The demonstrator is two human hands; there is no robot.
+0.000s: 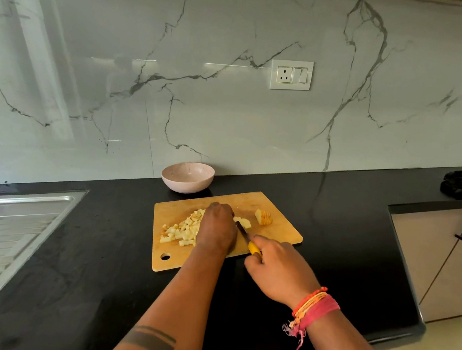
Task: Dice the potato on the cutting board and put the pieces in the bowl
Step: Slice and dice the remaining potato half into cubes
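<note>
Black bench [77, 259] under a marble-veined wall, steel sink drainer at its far left. Wooden cutting board [275, 229] on the bench. Left hand [216, 229] lay knuckles-up on the board, fingers curled down on a pale potato piece [244, 222]; the grasp itself was hidden. Right hand [274, 270] gripped the yellow-handled knife [254, 248], blade just beside the left hand. Diced pieces [181, 230] heaped left of the left hand; a sliced potato chunk [263, 217] beyond the right hand. Pink bowl [187, 176] past the board.
</note>
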